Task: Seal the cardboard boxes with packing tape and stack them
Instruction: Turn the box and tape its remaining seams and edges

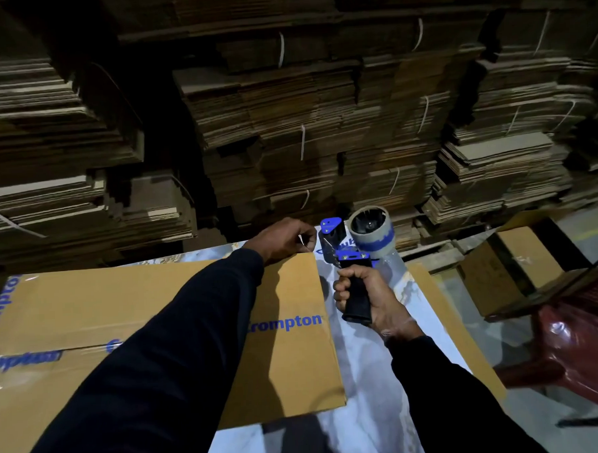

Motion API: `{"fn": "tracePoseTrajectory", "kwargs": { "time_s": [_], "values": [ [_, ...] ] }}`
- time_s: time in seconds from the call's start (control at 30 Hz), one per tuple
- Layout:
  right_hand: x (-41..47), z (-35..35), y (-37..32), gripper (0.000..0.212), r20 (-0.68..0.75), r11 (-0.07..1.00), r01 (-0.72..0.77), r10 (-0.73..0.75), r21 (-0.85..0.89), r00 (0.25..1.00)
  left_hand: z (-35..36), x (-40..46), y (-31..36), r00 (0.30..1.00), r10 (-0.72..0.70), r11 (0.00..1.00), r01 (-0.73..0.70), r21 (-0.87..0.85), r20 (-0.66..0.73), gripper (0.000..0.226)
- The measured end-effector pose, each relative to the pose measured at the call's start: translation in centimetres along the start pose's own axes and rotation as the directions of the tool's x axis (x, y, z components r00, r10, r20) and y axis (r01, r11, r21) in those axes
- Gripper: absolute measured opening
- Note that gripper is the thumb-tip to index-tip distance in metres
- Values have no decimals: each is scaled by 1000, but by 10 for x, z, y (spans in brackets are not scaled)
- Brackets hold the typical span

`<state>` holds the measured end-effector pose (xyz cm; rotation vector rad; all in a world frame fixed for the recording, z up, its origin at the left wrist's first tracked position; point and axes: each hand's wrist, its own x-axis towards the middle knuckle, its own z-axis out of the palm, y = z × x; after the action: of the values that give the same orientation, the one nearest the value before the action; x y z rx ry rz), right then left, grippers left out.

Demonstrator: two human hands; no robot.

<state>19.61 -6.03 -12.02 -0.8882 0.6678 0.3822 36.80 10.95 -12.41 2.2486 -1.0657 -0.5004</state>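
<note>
Head view: tape dispenser (352,255) gripped by right hand (373,302), just right of box (157,301) corner; tape end pinched by left hand (284,239) fingers (307,241).

Cardboard box (123,312) lies flat on the bench (366,377), filling its left part. Left hand (284,240) rests at the box's far right corner. Just right of that corner, above the bench: tape dispenser (347,258), its handle gripped by the right hand (373,302); tape roll (373,230) sits on the dispenser's far right side. Behind the bench: stacks of flattened cartons (303,123), wall to wall. Right of the bench: open box (518,264) on the floor, chair (576,337) nearer the person.
</note>
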Motion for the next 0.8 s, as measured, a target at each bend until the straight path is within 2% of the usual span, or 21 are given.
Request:
{"fn": "tracePoseTrajectory", "kwargs": {
  "time_s": [0.17, 0.3, 0.4, 0.67, 0.8],
  "values": [
    [-4, 4, 8, 24, 8, 1000, -6, 6, 24, 1000, -10, 9, -10, 990, 7, 997, 3, -76, 139, 11],
    [-7, 8, 12, 29, 9, 997, -15, 14, 70, 1000, -11, 11, -16, 957, 6, 977, 56, -204, 289, 17],
    [-10, 8, 14, 30, 5, 996, -23, 22, 81, 1000, -12, 8, -18, 933, 21, 971, 66, -231, 358, 9],
    [-17, 2, 20, 28, 2, 996, -20, 20, 87, 1000, -12, -3, -7, 908, 21, 975, 75, -210, 419, 18],
    [-18, -9, 27, 23, -1, 993, -4, 4, 118, 1000, -12, -7, 5, 909, -38, 972, 130, -197, 414, 20]
  ]
}}
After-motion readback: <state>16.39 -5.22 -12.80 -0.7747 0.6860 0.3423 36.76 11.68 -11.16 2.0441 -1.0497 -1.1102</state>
